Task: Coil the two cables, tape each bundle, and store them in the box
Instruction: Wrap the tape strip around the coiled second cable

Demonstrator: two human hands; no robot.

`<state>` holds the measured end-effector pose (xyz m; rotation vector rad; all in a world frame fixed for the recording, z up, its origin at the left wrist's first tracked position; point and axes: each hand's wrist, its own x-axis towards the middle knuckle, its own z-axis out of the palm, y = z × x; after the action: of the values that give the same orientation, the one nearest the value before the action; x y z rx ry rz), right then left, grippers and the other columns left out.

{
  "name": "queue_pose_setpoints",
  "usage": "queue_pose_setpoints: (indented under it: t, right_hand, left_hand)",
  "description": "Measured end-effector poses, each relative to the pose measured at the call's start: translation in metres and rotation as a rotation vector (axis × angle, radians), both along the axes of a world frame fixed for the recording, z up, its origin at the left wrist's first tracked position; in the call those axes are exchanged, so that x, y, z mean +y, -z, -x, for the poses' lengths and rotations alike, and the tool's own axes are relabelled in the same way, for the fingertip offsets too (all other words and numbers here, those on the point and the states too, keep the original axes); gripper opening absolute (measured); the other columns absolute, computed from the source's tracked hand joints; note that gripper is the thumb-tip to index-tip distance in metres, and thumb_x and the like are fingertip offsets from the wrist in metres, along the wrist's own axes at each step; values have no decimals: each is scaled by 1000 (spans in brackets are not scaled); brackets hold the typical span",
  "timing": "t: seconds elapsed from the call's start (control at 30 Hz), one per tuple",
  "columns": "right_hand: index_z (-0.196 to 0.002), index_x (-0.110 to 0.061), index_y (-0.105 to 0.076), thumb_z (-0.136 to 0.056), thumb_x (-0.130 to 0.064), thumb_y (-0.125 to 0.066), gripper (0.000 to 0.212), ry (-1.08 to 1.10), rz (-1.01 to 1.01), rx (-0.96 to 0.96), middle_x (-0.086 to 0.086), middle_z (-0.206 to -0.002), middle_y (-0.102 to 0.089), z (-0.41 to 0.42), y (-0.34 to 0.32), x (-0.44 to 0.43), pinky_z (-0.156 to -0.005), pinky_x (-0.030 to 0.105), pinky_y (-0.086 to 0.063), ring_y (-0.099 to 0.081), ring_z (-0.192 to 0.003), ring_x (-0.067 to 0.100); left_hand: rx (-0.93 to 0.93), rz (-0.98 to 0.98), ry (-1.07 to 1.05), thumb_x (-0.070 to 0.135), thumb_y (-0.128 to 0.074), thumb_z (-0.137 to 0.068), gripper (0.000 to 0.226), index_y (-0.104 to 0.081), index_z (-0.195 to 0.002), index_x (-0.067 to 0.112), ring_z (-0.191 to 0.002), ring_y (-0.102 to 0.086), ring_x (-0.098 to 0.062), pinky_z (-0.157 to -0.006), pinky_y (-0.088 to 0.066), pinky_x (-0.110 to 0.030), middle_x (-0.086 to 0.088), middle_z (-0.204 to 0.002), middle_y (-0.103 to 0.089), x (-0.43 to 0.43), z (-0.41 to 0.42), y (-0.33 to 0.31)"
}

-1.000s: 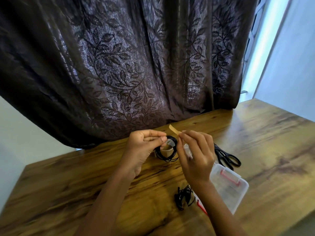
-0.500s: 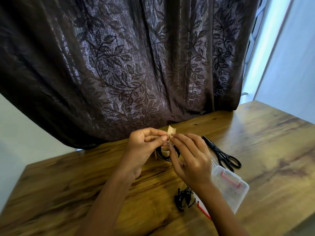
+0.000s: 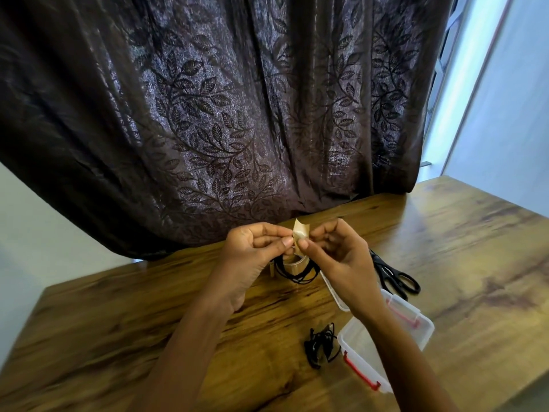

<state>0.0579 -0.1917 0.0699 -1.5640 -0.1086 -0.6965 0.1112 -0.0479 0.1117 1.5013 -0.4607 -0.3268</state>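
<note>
Tape strip point(image 3: 300, 233), upright, pinched between left hand point(image 3: 252, 260) and right hand point(image 3: 341, 263); coiled cable point(image 3: 298, 280) directly below the pinch.

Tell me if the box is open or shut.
Open: the box shows its inside uncovered; part of it is hidden.

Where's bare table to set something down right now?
Bare table spreads left of the left hand, from curtain to near edge, and right of the scissors and box. Crowded: under the right hand, pinching tape with the left, among coiled cable, box and loose cable.
</note>
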Motion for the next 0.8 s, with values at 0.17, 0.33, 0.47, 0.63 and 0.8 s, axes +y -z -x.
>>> queue_pose_setpoints:
  t: [0.17, 0.33, 0.47, 0.63, 0.8]
  right_hand:
    - [-80, -16, -58, -66, -25, -79, 26, 2, 29, 7, 8, -72, -62, 0, -1, -1, -65, 43, -50, -58, -65, 29]
    - [-81, -18, -58, -72, -13, -77, 22, 51, 92, 17, 4, -72, -62, 0, 0, -2, -63, 39, -51, -58, -64, 25]
    - [-82, -19, -57, -72, -7, -76, 24, 73, 148, 33, -1, -75, -63, 2, -1, -1, -66, 29, -54, -61, -68, 18]
    - [-81, -21, -57, -68, -12, -79, 28, 87, 153, 52, -3, -72, -65, 6, -7, -1, -65, 31, -56, -64, -67, 18]
    - [-78, -21, -53, -70, -12, -79, 29, 257, 435, 47, -13, -73, -58, 9, -9, 1, -61, 13, -47, -58, -75, 10]
  left_hand:
    - [12, -12, 32, 5, -63, -81, 10, -67, -91, 5, -71, -66, -11, -71, -54, -16, -12, -82, -73, 2, 0, 2]
    - [45, -37, 44, 18, -66, -80, 16, -66, -91, 6, -75, -62, -11, -72, -52, -17, -11, -85, -69, 0, 3, 1]
    - [-51, -116, -22, 7, -71, -76, 17, -63, -90, 2, -64, -60, -1, -60, -49, -11, -3, -78, -65, -3, 6, 1]
    - [-135, -136, -57, 4, -70, -76, 14, -61, -87, 5, -69, -61, -6, -62, -49, -12, -3, -77, -64, -4, 7, 2]
    - [-241, -212, -124, 7, -73, -74, 19, -56, -78, 15, -68, -57, -9, -62, -47, -20, 3, -72, -59, -6, 7, 9]
